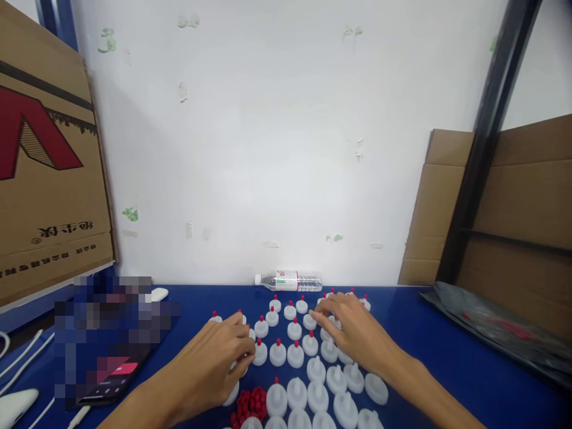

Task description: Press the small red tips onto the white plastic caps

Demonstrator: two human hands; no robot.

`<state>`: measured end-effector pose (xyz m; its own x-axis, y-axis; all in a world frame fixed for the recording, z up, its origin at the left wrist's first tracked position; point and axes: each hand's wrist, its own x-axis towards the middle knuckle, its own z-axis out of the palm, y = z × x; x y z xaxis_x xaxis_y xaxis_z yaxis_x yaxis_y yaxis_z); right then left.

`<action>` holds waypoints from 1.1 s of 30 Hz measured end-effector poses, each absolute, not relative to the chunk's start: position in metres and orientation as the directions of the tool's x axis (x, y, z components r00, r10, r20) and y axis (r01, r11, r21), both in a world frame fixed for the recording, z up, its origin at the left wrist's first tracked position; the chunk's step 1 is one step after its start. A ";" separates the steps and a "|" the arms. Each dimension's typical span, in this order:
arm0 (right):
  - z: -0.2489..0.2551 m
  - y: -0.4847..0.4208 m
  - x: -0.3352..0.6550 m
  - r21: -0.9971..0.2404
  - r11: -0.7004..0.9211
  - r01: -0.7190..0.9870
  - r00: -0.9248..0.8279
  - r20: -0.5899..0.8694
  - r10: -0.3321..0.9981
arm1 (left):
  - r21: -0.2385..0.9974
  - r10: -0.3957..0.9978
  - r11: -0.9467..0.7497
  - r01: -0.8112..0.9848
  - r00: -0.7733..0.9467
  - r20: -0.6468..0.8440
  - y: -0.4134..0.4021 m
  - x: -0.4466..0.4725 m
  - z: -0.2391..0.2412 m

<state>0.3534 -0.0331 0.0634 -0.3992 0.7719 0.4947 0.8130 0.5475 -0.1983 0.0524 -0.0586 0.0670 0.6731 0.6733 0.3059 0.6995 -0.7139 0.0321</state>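
Note:
White round nozzle caps stand in rows on the blue table. Many carry a small red tip, like this red-tipped nozzle cap (277, 353); nearer ones, such as this bare nozzle cap (317, 396), have plain white spouts. My left hand (217, 354) is closed, its curled fingers beside the left-hand caps; anything between them is hidden. The fingertips of my right hand (353, 325) come together over the top of a white nozzle cap (309, 322), covering its tip. A pile of loose red tips (249, 406) lies at the near edge, right of my left wrist.
A clear plastic bottle (290, 281) lies against the white wall (268, 149). On the left are a phone (116, 378), white cables (27, 363) and a large cardboard box (49, 167). A dark plastic bag (496, 328) lies on the right, near cardboard sheets (438, 208).

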 end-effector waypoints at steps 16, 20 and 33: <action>0.055 -0.032 0.354 -0.080 0.563 0.823 -0.496 0.384 0.779 | 0.301 0.753 -0.652 0.696 0.642 0.147 -0.072 0.045 0.086; 0.054 -0.031 0.355 -0.068 0.554 0.830 -0.492 0.379 0.784 | 0.307 0.761 -0.635 0.709 0.642 0.092 -0.071 0.046 0.084; 0.055 -0.030 0.356 -0.068 0.539 0.839 -0.471 0.406 0.783 | 0.266 0.755 -0.656 0.706 0.623 0.206 -0.070 0.051 0.087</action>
<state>0.3561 -0.0299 0.0549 -0.4706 0.7833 0.4062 0.8394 0.5393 -0.0676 0.0515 -0.0703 0.0868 0.6230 0.7547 0.2058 0.7065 -0.6558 0.2662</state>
